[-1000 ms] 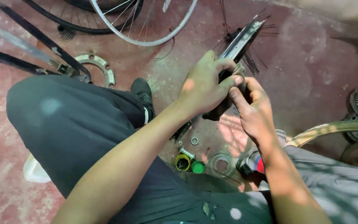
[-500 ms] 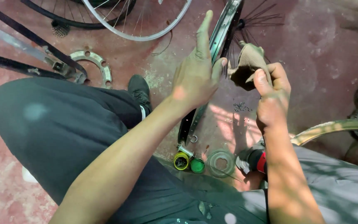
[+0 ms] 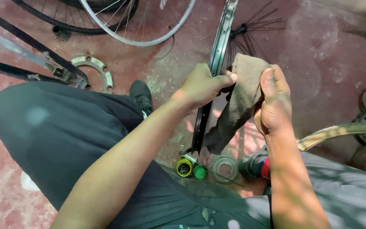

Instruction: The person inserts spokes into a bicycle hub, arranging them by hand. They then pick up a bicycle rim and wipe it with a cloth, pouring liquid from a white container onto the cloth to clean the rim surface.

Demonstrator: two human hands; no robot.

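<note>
Gripping a bare wheel rim [image 3: 217,55] at twelve o'clock, left hand [image 3: 202,87] fingers clamped, right hand [image 3: 274,104] fingers clamped on a cloth [image 3: 240,91] that could snag spokes [image 3: 257,23].

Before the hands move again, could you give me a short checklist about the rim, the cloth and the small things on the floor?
1. Left hand grips the rim: ok, fingers wrapped around it.
2. Right hand holds the cloth: ok, cloth hangs down beside the rim.
3. Cloth touches the rim: cannot tell, the left hand hides the contact.
4. Lower end of the rim rests on the floor: ok, it appears to.
5. Floor near the rim's end free of small parts: not ok, a green cap and a yellow cap lie there.
</note>
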